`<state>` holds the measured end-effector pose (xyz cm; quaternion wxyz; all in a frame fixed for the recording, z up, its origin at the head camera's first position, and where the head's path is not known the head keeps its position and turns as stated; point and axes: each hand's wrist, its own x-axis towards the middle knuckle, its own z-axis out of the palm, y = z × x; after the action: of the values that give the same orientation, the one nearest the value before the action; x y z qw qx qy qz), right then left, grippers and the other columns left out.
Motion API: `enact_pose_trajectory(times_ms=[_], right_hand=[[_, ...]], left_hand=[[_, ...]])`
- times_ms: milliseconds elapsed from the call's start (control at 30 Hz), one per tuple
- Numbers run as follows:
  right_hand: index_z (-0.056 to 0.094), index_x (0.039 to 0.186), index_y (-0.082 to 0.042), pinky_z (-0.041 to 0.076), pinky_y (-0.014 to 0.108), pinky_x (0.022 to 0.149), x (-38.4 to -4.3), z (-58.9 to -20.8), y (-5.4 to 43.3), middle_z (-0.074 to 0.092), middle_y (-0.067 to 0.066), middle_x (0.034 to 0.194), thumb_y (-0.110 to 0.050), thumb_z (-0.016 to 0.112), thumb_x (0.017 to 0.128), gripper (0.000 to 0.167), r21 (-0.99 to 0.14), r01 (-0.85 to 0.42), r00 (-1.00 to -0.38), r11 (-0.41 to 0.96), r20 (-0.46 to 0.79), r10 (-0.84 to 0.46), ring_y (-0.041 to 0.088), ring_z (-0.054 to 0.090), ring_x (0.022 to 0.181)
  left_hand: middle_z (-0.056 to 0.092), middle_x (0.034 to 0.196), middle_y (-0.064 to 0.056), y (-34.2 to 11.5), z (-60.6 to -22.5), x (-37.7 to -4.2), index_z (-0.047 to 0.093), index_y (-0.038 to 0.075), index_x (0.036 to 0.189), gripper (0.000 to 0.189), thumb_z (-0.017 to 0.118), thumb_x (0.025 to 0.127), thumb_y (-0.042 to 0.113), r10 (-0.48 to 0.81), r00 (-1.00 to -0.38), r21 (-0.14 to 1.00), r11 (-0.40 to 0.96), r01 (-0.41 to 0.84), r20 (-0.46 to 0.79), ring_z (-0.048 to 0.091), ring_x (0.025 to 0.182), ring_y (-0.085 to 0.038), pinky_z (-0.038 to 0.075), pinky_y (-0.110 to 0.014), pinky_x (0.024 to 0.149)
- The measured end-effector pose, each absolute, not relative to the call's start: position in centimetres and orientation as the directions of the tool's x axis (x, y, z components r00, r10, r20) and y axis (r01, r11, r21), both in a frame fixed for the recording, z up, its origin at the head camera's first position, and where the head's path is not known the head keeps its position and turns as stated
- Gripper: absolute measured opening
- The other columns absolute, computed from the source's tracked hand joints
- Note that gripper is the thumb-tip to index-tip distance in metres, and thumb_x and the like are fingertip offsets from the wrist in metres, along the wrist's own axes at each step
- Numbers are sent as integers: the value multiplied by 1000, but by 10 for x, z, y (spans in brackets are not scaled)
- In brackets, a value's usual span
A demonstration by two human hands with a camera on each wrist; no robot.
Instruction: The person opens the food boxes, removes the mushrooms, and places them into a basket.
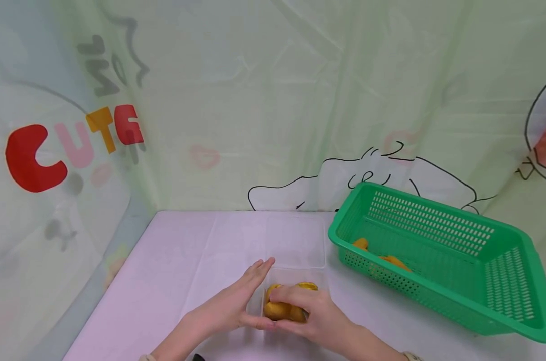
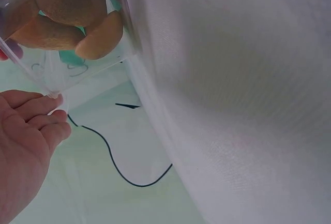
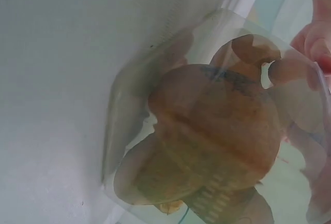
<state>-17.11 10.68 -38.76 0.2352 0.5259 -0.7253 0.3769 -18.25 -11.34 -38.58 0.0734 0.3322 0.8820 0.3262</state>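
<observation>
A clear plastic box [image 1: 295, 275] stands near the table's front with its clear lid [image 1: 297, 245] folded back behind it. Several smooth golden-brown rounded pieces [image 1: 277, 311] lie inside; their exact kind is unclear. My right hand [image 1: 315, 311] reaches over the box from the right, index finger and thumb curled round one piece at the front left. Beside the box's left wall is my left hand [image 1: 230, 303], fingers straight and thumb extended toward the front. In the left wrist view, its fingertips [image 2: 58, 100] touch the box's corner. Through the clear wall, pieces [image 3: 222, 120] with dark marks show in the right wrist view.
A green perforated basket [image 1: 435, 296] occupies the table's right side and holds a few golden-brown pieces [image 1: 396, 261] at its left end. Printed curtains [image 1: 237, 100] enclose the back and left of the pale table [image 1: 173, 260]. A small dark object [image 1: 198, 357] shows at the bottom edge.
</observation>
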Motion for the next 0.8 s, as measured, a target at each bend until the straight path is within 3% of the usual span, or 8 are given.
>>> enact_pose_trajectory(times_ms=[367, 600, 800], right_hand=[[63, 110, -3, 46, 22, 85, -170, -386, 107, 66, 7, 104, -10, 76, 77, 36, -360, -919, -378, 161, 692, -615, 19, 62, 96], [65, 106, -4, 47, 21, 83, -170, -386, 106, 67, 4, 101, -3, 77, 73, 35, -406, -899, -415, 165, 671, -615, 17, 63, 93], [66, 101, -5, 48, 20, 80, -169, -386, 107, 67, 5, 97, 2, 79, 67, 38, -381, -909, -399, 167, 686, -608, 18, 64, 89]], left_hand=[[5, 153, 9, -113, -383, -181, -2, 31, 148, 108, 65, 70, 61, 638, -764, 634, 554, 540, 93, 3, 139, -14, 26, -49, 103], [5, 153, 7, -113, -383, -182, -2, 30, 149, 108, 69, 72, 55, 646, -757, 630, 549, 550, 98, 4, 139, -19, 26, -50, 103], [5, 153, 8, -113, -383, -182, -3, 30, 148, 108, 70, 72, 52, 645, -759, 630, 553, 546, 92, 3, 139, -18, 26, -50, 103]])
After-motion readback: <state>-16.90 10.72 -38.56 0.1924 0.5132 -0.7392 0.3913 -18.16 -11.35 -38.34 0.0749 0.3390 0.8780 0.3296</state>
